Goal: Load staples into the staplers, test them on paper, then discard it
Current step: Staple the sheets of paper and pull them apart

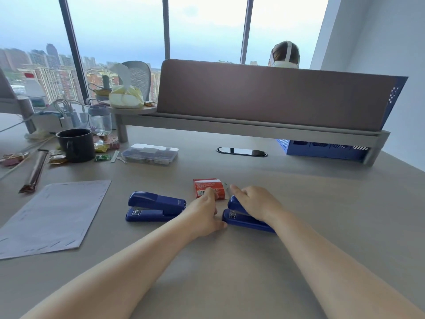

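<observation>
Little here can be read. The red staple box (208, 188), just beyond the two blue staplers on the desk, carries a white barcode patch and lines of white print on its near face, all too small to make out. The left blue stapler (156, 206), left of that box, has a small pale mark near its rear end and another on its base, both illegible.

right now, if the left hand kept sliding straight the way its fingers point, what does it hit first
Most likely the red staple box: the left hand points away from the person with its fingertips already at the box's near edge. Actual contact is hard to judge from this angle.
</observation>
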`<state>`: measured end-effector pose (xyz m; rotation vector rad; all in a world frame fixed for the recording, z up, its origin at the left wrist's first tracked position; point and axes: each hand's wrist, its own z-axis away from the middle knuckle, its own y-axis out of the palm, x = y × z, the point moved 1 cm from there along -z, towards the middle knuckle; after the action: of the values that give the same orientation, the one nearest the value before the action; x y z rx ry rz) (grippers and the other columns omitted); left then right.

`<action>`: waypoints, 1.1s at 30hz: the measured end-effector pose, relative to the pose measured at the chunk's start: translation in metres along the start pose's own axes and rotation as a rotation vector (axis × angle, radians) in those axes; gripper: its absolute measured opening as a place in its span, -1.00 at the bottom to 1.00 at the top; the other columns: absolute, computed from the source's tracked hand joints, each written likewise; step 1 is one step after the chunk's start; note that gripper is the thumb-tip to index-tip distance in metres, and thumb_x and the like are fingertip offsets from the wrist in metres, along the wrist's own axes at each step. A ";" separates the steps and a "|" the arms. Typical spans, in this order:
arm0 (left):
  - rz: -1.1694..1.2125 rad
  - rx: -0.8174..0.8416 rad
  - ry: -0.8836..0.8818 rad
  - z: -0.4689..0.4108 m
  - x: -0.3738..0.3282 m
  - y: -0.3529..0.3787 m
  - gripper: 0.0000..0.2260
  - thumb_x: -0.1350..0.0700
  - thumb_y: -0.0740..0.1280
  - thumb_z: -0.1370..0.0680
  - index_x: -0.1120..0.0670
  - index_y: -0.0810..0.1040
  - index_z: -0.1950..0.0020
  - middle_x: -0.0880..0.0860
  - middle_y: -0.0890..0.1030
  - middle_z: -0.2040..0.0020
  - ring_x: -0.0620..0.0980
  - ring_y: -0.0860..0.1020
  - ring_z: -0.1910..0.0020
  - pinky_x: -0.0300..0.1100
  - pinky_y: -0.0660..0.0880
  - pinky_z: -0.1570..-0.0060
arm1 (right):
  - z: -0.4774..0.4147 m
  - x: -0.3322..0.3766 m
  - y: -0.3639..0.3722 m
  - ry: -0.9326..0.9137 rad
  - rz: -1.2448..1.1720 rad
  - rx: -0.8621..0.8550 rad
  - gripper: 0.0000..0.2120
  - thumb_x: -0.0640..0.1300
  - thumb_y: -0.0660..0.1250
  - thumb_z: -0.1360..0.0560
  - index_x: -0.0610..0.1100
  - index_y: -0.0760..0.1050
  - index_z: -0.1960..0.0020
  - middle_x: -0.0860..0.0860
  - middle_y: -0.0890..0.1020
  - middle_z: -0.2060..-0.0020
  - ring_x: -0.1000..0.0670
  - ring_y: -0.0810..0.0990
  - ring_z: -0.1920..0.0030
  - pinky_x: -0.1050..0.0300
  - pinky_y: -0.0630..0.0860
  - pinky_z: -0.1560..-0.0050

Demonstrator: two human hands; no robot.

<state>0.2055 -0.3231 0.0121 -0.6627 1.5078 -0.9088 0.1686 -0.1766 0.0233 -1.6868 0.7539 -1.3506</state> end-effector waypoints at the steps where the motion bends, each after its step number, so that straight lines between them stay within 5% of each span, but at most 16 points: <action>1: -0.040 0.023 -0.003 0.002 -0.002 -0.003 -0.53 0.02 0.42 -0.40 0.12 0.28 -0.17 0.01 0.50 0.06 0.02 0.50 0.10 -0.11 0.47 0.06 | 0.002 0.000 0.000 -0.014 0.004 -0.008 -0.45 0.23 -0.04 -0.53 -0.11 0.15 0.48 -0.03 0.29 0.54 -0.05 0.30 0.45 0.05 0.21 0.34; 8: -0.267 0.096 -0.018 0.040 0.009 -0.019 -0.60 0.04 0.40 -0.41 0.12 0.38 -0.17 0.09 0.53 -0.15 0.09 0.51 -0.08 -0.08 0.47 -0.08 | 0.026 0.016 0.007 -0.074 -0.029 -0.011 -0.48 0.16 0.04 -0.55 -0.09 0.10 0.49 -0.01 0.25 0.55 -0.03 0.25 0.46 0.05 0.17 0.37; 19: -0.380 -0.294 -0.193 0.130 0.113 -0.065 -0.68 -0.07 0.32 -0.47 0.01 0.47 -0.17 0.01 0.42 -0.25 0.03 0.37 -0.26 -0.09 0.44 -0.17 | 0.043 0.100 0.051 -0.308 -0.133 0.090 -0.49 0.12 0.09 -0.55 -0.05 0.22 0.52 0.03 0.36 0.54 0.01 0.34 0.45 0.12 0.24 0.37; 25: -0.324 -0.240 -0.433 0.154 0.154 -0.081 -0.41 -0.18 0.18 -0.51 0.07 0.16 -0.45 0.10 0.23 -0.48 0.08 0.19 -0.46 -0.08 0.15 -0.43 | 0.039 0.148 0.076 -0.404 -0.046 0.016 -0.53 0.17 0.08 -0.54 -0.02 0.28 0.48 0.07 0.40 0.50 0.06 0.39 0.41 0.19 0.23 0.41; 33: -0.473 -0.271 -0.457 0.159 0.163 -0.083 -0.54 -0.23 0.13 -0.51 0.06 0.45 -0.22 0.07 0.47 -0.23 0.08 0.46 -0.21 -0.11 0.41 -0.15 | 0.027 0.175 0.097 -0.437 -0.073 -0.001 -0.54 0.12 0.07 -0.56 -0.02 0.25 0.47 0.09 0.37 0.53 0.13 0.35 0.46 0.24 0.20 0.43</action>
<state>0.3309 -0.5290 -0.0064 -1.3676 1.0831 -0.8285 0.2415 -0.3649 0.0187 -1.9350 0.4425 -0.9741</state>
